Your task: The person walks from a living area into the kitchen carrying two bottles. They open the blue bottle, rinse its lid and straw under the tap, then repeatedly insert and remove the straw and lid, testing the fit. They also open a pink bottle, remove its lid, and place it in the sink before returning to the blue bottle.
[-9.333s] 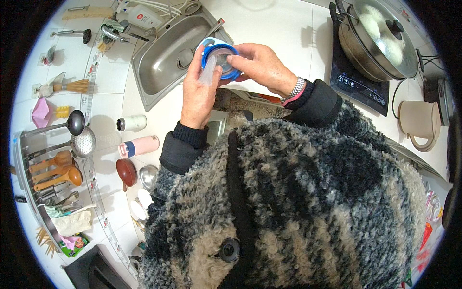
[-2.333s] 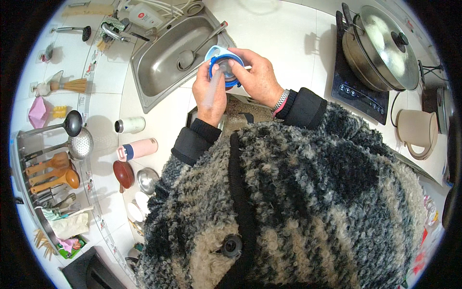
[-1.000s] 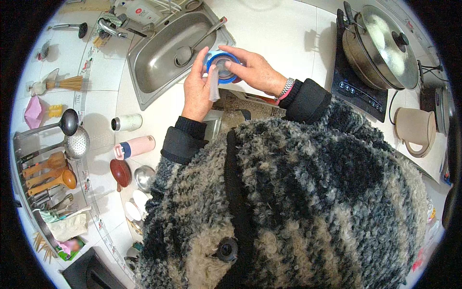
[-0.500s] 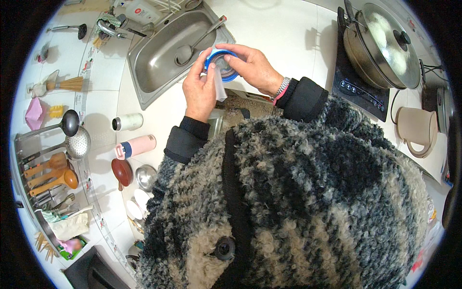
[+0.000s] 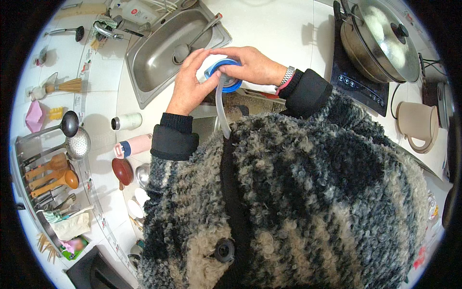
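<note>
Both my hands are raised in front of the sink, at a blue round ring (image 5: 234,88) that looks like a roll of tape. My right hand (image 5: 253,66) grips the ring, fingers over its far edge and thumb at its middle. A translucent whitish strip (image 5: 221,110) hangs from the ring in a curve down to the front of my coat. My left hand (image 5: 189,83) is at the ring's left side, its thumb tip by the strip's upper end and its fingertips meeting my right fingers. The fingers partly hide the ring.
Beyond lies a steel sink (image 5: 153,62) with a ladle (image 5: 192,43) in it. At right, a lidded pan (image 5: 380,41) stands on an induction cooker (image 5: 358,91), near a beige pitcher (image 5: 417,124). A pink bottle (image 5: 136,145) and pale flask (image 5: 128,121) lie at left.
The translucent strip hangs much longer from the blue ring than before. My left hand has shifted left and slightly down, and the ring has tilted and moved a little to the right.
</note>
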`<state>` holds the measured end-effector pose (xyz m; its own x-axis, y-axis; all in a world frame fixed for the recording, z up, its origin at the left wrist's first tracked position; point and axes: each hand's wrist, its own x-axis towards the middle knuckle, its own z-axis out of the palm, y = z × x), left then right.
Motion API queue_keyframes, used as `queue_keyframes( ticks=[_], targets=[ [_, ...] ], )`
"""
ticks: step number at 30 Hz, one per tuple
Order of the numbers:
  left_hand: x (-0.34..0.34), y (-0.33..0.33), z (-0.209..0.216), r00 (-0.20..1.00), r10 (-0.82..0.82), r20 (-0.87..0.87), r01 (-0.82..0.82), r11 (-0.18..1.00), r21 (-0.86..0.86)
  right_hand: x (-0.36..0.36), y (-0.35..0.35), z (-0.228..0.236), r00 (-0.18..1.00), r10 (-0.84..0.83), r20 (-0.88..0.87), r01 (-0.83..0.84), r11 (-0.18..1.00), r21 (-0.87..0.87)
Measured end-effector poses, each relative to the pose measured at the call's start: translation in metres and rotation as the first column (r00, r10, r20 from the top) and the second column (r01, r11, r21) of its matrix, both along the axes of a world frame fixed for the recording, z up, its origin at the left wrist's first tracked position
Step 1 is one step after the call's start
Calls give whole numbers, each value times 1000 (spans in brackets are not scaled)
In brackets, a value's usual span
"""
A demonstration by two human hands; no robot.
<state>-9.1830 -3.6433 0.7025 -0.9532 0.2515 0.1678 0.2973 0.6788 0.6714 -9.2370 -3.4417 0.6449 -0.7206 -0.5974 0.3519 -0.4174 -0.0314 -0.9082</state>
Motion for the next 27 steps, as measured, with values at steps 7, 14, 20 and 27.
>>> queue_keyframes(
  ticks=[7,14,20,27],
  targets=[
    [-4,0,-18,958,46,283,-145,929,340,-8,0,-9,983,-73,170,78,997,-21],
    [-5,17,-36,957,284,63,-290,923,253,3,-10,-21,957,-185,222,216,968,-125],
    [-6,25,-40,970,235,68,-244,913,328,9,-6,-15,940,-292,179,314,943,-110],
    [-4,28,-38,964,242,108,-265,858,439,13,-4,-6,940,-337,50,338,941,-5]
  ],
)
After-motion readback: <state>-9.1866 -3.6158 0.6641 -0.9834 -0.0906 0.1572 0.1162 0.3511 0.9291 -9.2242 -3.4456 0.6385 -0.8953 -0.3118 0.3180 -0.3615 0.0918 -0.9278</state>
